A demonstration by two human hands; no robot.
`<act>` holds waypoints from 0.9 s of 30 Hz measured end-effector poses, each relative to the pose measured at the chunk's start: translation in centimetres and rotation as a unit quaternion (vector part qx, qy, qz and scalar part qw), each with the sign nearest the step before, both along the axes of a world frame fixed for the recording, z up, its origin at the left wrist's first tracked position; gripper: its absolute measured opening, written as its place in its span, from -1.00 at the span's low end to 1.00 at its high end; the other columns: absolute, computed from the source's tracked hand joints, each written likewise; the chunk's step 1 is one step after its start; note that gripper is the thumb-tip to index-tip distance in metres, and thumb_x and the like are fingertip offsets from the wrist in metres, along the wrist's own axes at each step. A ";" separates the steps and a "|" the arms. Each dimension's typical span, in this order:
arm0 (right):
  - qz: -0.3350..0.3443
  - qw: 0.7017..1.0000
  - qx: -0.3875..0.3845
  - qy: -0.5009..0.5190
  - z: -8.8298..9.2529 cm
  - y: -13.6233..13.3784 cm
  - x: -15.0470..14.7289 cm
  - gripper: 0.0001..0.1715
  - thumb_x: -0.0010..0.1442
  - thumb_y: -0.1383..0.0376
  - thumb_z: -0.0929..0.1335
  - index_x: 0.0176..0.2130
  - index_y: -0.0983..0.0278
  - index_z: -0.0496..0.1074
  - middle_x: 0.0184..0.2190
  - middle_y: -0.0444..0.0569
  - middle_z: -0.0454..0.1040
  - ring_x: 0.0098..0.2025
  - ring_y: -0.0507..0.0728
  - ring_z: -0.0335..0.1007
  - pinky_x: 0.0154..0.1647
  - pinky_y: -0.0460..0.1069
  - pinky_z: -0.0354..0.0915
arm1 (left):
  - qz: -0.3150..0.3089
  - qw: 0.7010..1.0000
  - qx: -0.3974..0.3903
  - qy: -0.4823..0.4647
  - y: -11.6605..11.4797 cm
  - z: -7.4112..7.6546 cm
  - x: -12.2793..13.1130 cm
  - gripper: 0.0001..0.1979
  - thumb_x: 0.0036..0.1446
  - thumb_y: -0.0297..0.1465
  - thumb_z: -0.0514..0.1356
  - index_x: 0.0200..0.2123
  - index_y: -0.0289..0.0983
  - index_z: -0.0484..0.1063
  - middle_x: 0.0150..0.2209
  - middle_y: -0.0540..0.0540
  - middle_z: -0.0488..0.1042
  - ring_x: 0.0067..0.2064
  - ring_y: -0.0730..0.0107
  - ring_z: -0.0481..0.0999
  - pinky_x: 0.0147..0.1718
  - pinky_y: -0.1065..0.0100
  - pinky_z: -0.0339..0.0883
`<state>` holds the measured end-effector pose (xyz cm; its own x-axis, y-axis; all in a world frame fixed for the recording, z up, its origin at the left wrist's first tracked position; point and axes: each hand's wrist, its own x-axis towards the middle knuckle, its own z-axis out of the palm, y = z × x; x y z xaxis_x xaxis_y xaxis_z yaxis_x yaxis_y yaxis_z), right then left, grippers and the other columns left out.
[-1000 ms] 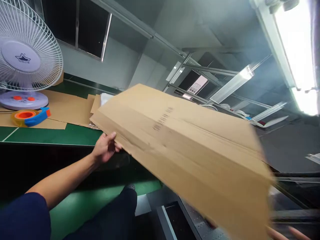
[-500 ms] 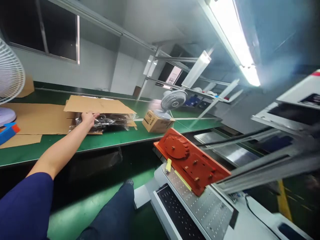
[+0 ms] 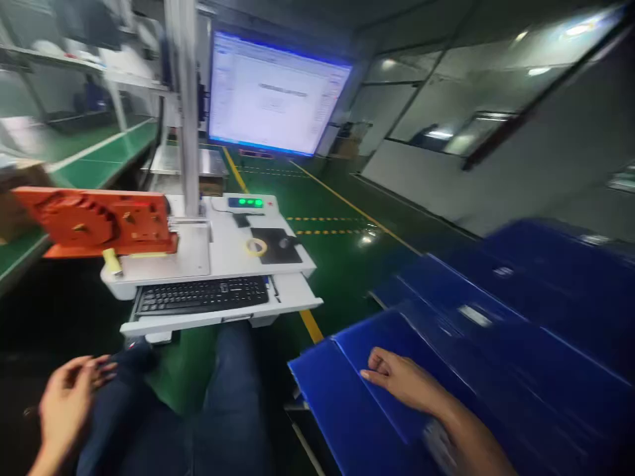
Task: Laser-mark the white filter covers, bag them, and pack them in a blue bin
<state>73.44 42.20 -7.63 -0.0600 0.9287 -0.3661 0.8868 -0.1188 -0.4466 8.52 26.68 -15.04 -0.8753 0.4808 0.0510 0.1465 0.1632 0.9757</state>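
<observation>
Your L hand [image 3: 67, 403] is by your leg [image 3: 124, 416], R hand [image 3: 397, 378] over the blue panel [image 3: 342, 406], can't tell if touching; both loosely curled, thumbs apart from fingers, nothing visible in either. Panel's on your R, long axis diag., upper L to lower R.

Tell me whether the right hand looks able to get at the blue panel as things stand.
Likely yes: the right hand appears over the blue panel, with nothing visible between them, though whether they already touch is unclear.
</observation>
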 end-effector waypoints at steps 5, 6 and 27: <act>-0.138 0.989 -0.006 0.051 -5.3 -7.6 4.7 -0.37 -0.19 0.03 0.57 -0.08 0.12 0.56 0.02 0.19 0.66 0.10 0.47 0.63 0.04 0.19 0.53 | -0.483 0.873 0.024 0.059 10.7 2.0 20.1 -0.59 0.34 0.07 0.23 -0.15 -0.16 0.54 -0.10 -0.20 0.70 -0.08 0.01 0.71 -0.08 0.06 0.64; -0.157 0.986 0.002 0.054 -7.0 -9.2 5.3 -0.26 -0.20 0.05 0.58 0.01 0.12 0.56 0.09 0.20 0.64 0.18 0.49 0.59 0.09 0.20 0.53 | -0.559 0.823 0.031 0.094 11.8 3.2 23.3 -0.67 0.42 -0.04 0.18 -0.09 -0.16 0.55 -0.05 -0.20 0.69 -0.02 0.06 0.69 0.00 0.08 0.61; -0.338 0.904 -0.023 0.260 -14.7 -16.6 11.5 -0.04 0.20 -0.48 0.28 0.07 0.19 0.62 0.08 0.26 0.67 0.16 0.43 0.63 0.09 0.21 0.51 | -0.743 0.376 -0.185 0.521 18.0 -4.1 45.6 0.18 0.10 -0.28 0.58 0.63 -0.22 0.02 0.62 -0.54 -0.10 0.62 -0.42 -0.04 0.52 -0.20 0.11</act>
<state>84.90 25.59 -22.29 0.3411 0.8019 -0.4904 0.2749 -0.5840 -0.7638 54.08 44.69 -19.19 0.7775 0.5427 -0.3178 0.6162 -0.7583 0.2128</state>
